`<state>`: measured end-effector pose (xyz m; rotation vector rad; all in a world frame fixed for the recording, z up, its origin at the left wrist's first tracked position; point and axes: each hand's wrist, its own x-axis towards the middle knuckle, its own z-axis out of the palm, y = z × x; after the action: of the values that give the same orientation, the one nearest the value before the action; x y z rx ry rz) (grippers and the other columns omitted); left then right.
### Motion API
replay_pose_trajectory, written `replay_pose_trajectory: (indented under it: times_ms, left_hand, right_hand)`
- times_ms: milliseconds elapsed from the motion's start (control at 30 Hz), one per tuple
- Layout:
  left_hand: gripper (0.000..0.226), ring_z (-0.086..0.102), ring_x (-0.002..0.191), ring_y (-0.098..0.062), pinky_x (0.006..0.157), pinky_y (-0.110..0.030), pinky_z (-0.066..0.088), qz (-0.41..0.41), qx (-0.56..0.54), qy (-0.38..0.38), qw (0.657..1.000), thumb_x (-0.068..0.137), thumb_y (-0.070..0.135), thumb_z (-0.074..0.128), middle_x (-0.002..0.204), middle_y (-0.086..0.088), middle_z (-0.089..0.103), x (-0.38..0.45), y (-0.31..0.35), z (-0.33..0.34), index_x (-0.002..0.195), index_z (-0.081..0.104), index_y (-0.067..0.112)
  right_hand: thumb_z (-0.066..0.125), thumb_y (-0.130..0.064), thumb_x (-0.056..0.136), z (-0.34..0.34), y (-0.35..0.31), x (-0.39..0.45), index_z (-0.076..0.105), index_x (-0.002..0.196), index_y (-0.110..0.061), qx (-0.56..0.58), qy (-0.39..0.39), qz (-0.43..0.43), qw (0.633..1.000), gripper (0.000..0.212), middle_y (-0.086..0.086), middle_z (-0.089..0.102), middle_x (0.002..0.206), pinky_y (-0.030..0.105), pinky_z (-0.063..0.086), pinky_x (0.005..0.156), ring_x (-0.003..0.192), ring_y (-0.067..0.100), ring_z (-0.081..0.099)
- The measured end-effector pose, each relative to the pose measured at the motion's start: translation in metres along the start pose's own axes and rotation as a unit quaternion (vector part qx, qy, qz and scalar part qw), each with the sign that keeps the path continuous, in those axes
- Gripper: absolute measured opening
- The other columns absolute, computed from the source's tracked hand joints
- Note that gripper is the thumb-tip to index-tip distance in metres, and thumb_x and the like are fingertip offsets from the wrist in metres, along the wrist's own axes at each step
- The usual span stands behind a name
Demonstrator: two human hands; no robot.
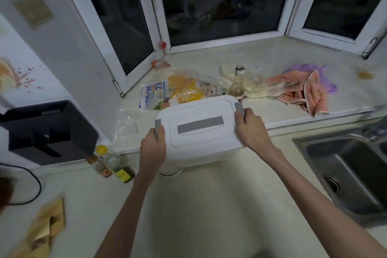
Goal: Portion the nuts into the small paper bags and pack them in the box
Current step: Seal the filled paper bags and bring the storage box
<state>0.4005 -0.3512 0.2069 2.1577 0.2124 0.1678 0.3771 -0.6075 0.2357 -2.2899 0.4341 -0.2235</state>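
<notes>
White plastic box with a grey-striped lid (199,130) sits lifted between your hands, above the pale worktop (209,205). Your left hand (152,148) and right hand (250,130) each curl fingers round a grey side clip. If a clip pops open, the box could drop.

The single head-worn camera looks forward and steeply down from above the counter (199,205). It faces the dark window (219,2), close enough that both forearms fill the lower frame.
</notes>
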Motion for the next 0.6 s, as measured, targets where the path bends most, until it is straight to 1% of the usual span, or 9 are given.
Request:
replay_pose_trajectory:
  times_ms: [67,133,200,267,300,367,433,500,600]
  left_hand:
    - [0.049,0.049,0.063,-0.013,0.054,-0.025,0.033,0.001,0.004,0.019,1.0,0.101,0.045,0.034,0.07,-0.006,0.055,-0.015,-0.002,-0.002,0.076,0.051,0.007]
    - [0.041,0.049,0.062,-0.02,0.052,-0.027,0.032,0.008,0.017,0.029,0.999,0.102,0.038,0.036,0.066,-0.004,0.052,-0.03,-0.008,-0.007,0.073,0.047,0.011]
    - [0.032,0.049,0.071,-0.021,0.057,-0.03,0.035,-0.015,0.034,0.026,0.999,0.102,0.037,0.036,0.073,0.002,0.051,-0.043,-0.015,-0.016,0.085,0.051,0.014]
    - [0.038,0.051,0.075,-0.018,0.065,-0.029,0.038,-0.05,0.025,0.041,0.998,0.102,0.043,0.034,0.082,0.003,0.054,-0.06,-0.024,-0.026,0.102,0.056,0.013]
    - [0.042,0.052,0.072,-0.017,0.062,-0.029,0.038,-0.059,0.024,0.063,0.996,0.102,0.046,0.032,0.08,0.003,0.056,-0.069,-0.029,-0.033,0.101,0.057,0.013]
    - [0.047,0.053,0.062,-0.014,0.05,-0.027,0.033,-0.074,0.047,0.116,0.989,0.102,0.051,0.028,0.068,0.003,0.056,-0.091,-0.04,-0.05,0.086,0.055,0.016]
    - [0.047,0.052,0.055,-0.01,0.045,-0.027,0.028,-0.097,0.065,0.16,0.98,0.101,0.053,0.028,0.061,0.002,0.055,-0.114,-0.052,-0.072,0.072,0.048,0.021]
    - [0.048,0.052,0.052,-0.007,0.044,-0.024,0.027,-0.121,0.075,0.201,0.969,0.101,0.052,0.029,0.061,0.002,0.055,-0.139,-0.063,-0.099,0.07,0.047,0.019]
    - [0.048,0.054,0.059,-0.006,0.05,-0.025,0.034,-0.156,0.086,0.252,0.951,0.101,0.052,0.027,0.069,0.003,0.06,-0.184,-0.085,-0.138,0.082,0.054,0.016]
  right_hand:
    - [0.032,-0.035,0.098,-0.002,0.004,-0.008,0.047,0.11,-0.004,0.012,-0.009,-0.018,1.0,0.037,0.022,0.061,0.094,0.038,0.038,0.067,0.082,0.037,0.055]
    - [0.032,-0.035,0.099,-0.001,0.007,-0.017,0.047,0.1,-0.007,0.024,-0.024,-0.035,0.999,0.032,0.019,0.061,0.091,0.037,0.036,0.063,0.077,0.033,0.053]
    - [0.032,-0.034,0.1,0.005,0.008,-0.025,0.046,0.097,-0.01,0.034,-0.042,-0.056,0.997,0.029,0.016,0.06,0.087,0.036,0.034,0.059,0.072,0.031,0.052]
    - [0.031,-0.033,0.1,0.014,0.005,-0.032,0.046,0.098,-0.011,0.036,-0.07,-0.077,0.994,0.027,0.014,0.058,0.085,0.035,0.033,0.058,0.071,0.03,0.052]
    - [0.03,-0.033,0.101,0.02,0.001,-0.035,0.046,0.098,-0.012,0.037,-0.085,-0.088,0.992,0.027,0.013,0.058,0.083,0.035,0.033,0.056,0.07,0.03,0.052]
    - [0.029,-0.034,0.101,0.036,-0.008,-0.044,0.046,0.094,-0.011,0.043,-0.112,-0.118,0.986,0.03,0.01,0.056,0.075,0.032,0.031,0.049,0.061,0.025,0.051]
    - [0.027,-0.035,0.102,0.056,-0.021,-0.056,0.046,0.091,-0.009,0.047,-0.144,-0.147,0.977,0.034,0.009,0.054,0.07,0.03,0.027,0.047,0.058,0.026,0.049]
    - [0.027,-0.037,0.102,0.078,-0.037,-0.073,0.048,0.091,-0.007,0.05,-0.175,-0.166,0.969,0.038,0.009,0.054,0.074,0.032,0.028,0.049,0.063,0.026,0.05]
    - [0.028,-0.039,0.102,0.107,-0.062,-0.109,0.051,0.094,-0.008,0.063,-0.24,-0.202,0.947,0.039,0.008,0.056,0.08,0.032,0.034,0.062,0.071,0.025,0.052]
